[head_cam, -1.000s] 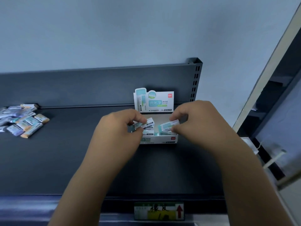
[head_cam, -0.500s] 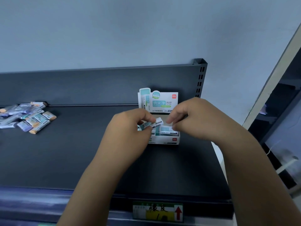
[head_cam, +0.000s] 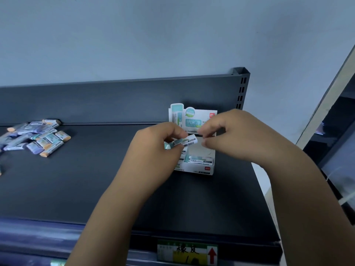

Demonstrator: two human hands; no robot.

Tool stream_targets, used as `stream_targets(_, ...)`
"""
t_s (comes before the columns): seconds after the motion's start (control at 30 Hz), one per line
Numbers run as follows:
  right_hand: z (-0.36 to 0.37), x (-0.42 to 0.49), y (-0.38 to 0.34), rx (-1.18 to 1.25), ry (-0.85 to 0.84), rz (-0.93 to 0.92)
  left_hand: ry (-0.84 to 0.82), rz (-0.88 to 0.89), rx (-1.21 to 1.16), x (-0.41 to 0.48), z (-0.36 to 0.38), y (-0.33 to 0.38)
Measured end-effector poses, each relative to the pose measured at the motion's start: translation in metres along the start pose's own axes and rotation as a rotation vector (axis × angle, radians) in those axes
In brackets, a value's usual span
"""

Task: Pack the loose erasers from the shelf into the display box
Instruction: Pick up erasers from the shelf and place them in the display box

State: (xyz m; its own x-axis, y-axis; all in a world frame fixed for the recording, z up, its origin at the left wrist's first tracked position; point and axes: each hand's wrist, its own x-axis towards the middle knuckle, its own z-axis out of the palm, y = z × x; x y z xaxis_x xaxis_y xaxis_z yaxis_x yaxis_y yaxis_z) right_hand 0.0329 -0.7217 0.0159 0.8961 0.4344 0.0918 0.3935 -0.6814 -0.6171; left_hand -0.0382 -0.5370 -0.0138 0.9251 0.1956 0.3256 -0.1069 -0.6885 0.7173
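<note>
The box (head_cam: 198,168) stands on the dark shelf (head_cam: 80,181), near its right end, with its printed card upright at the back. All places below are told from this box.

The left hand (head_cam: 157,150) hangs just above the box's left front corner. Its grip is pressed together: thumb on top and curled fingers beneath pinch an eraser (head_cam: 189,141), which lies nearly level with its barcode side up and its free end pointing right over the box's open top. A teal wrapped end shows under the thumb on the left. I cannot tell whether that is the same eraser or a second one.

The right hand (head_cam: 238,137) hangs above the box's right side. Its fingers are curled, and forefinger and thumb stand a little apart, just beside the eraser's free end. Whether they touch it, and so whether this grip holds anything, cannot be told.

Inside the box, packed erasers (head_cam: 199,159) lie flat against the front wall.

Well to the left of the box, near the shelf's back panel, lies the loose pile (head_cam: 40,140) of wrapped erasers.

In front of the box, on the shelf's front edge, sits a price label (head_cam: 187,253) with a red arrow.
</note>
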Motion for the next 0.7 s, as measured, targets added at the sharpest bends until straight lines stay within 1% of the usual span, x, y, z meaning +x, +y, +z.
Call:
stream_targets(0.1,-0.006,-0.001,-0.002,0.179,0.032,-0.048,-0.038,0.050,-0.022,0.007,0.002,0.002)
stream_targets(0.17,-0.007,0.001,-0.001,0.205,0.047,-0.066,-0.059,0.076,-0.048,0.011,0.003,0.004)
stream_targets(0.27,-0.008,0.004,0.003,0.144,0.037,-0.080,-0.114,0.107,-0.107,0.017,0.004,0.006)
stream_targets(0.4,-0.007,0.006,0.008,0.072,-0.006,-0.053,-0.183,0.124,-0.039,0.021,0.009,0.003)
stream_targets(0.47,-0.008,0.008,0.011,0.092,0.048,-0.022,-0.190,0.129,0.037,0.020,0.009,0.001)
stream_targets(0.53,-0.007,0.010,0.012,0.083,0.113,-0.001,-0.230,0.183,0.166,0.017,0.008,-0.002)
stream_targets(0.57,-0.006,0.011,0.011,0.044,0.110,0.005,-0.264,0.218,0.217,0.016,0.008,-0.004)
stream_targets(0.63,-0.004,0.013,0.007,-0.046,0.047,0.027,-0.303,0.277,0.264,0.014,0.008,-0.008)
stream_targets(0.7,-0.001,0.015,0.002,-0.127,-0.021,0.046,-0.292,0.325,0.270,0.012,0.008,-0.012)
